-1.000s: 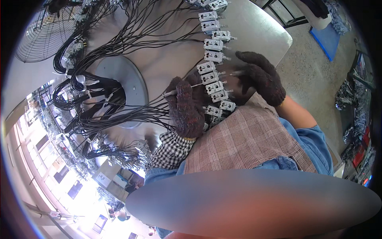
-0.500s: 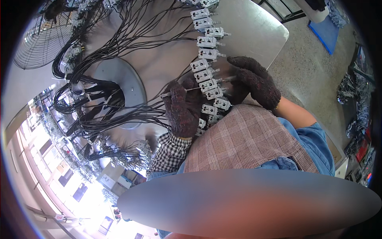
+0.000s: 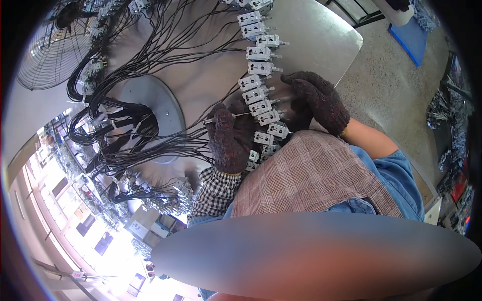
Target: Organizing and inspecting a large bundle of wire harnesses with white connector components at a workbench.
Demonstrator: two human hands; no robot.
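Observation:
Dark knitted gloves cover both hands. My left hand (image 3: 228,143) is closed, fingers wrapped round a thin metal rod (image 3: 242,114) that points right at a curved row of pale grey block-shaped connectors (image 3: 259,53). The rod's tip ends close to those blocks; whether it touches one I cannot tell. On the row's right side is my right hand (image 3: 324,100), its fingers bent toward the prongs of the blocks. Whatever lies between those fingers is hidden. Black cables (image 3: 175,143) run from the left up to the connectors, some passing beneath my left hand.
The cables gather in a thick bundle over a round grey disc (image 3: 168,108) on the metal tabletop (image 3: 316,30). A wire-guarded fan (image 3: 50,55) stands far left. More pale connectors (image 3: 175,198) hang at the lower left. A blue panel (image 3: 407,44) lies on the floor at right.
My right hand has shifted slightly left, its fingers bending a little more. The connector row has moved slightly left. My left hand stays almost still with the rod.

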